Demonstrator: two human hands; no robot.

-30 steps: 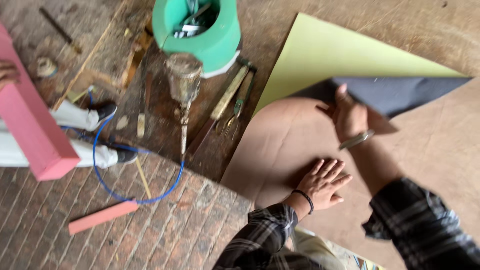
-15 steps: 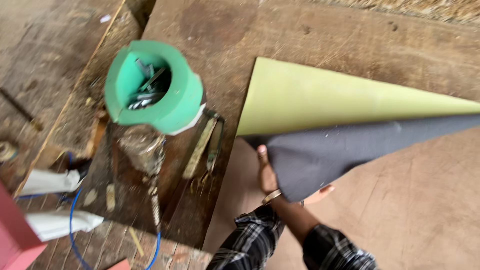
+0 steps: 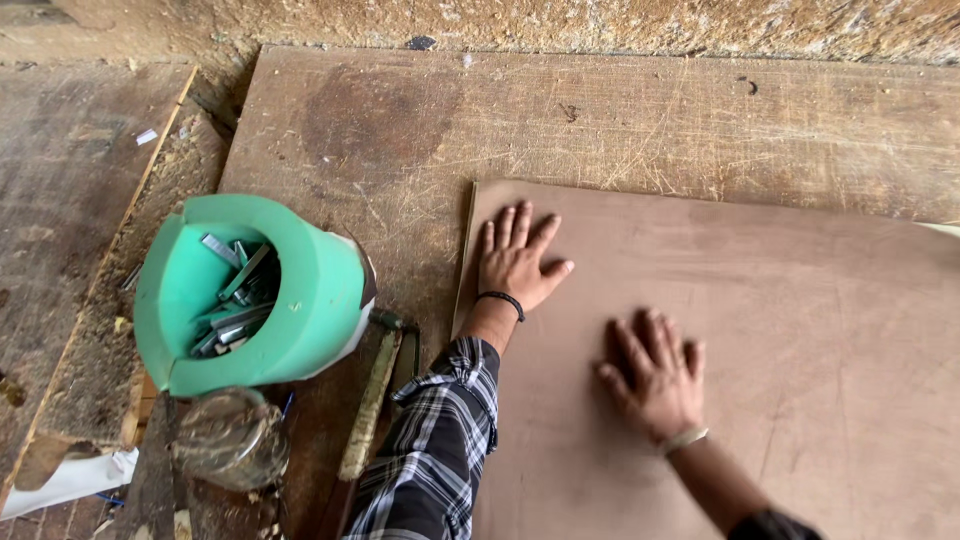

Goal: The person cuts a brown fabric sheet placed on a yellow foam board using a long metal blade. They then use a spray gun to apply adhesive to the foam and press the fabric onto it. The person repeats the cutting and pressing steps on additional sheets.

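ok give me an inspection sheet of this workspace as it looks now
surface: worn, scratched wooden floor boards.
job's things: thin brown sheet lying flat on the boards.
clutter: green bucket tipped toward the camera, metal pieces inside; wooden-handled tool beside it; dusty round object below the bucket.
grippers: left hand flat on the sheet near its corner; right hand flat on the sheet.
cables: a bit of blue cable at lower left.
surroundings: rough wall base along the top edge.

Both hands lying flat on the board (image 3: 780, 330), left hand (image 3: 517, 258) near its left edge, right hand (image 3: 655, 372) beside it, bucket (image 3: 300, 300) sitting left of the board, metal pieces (image 3: 235, 300) lying inside.
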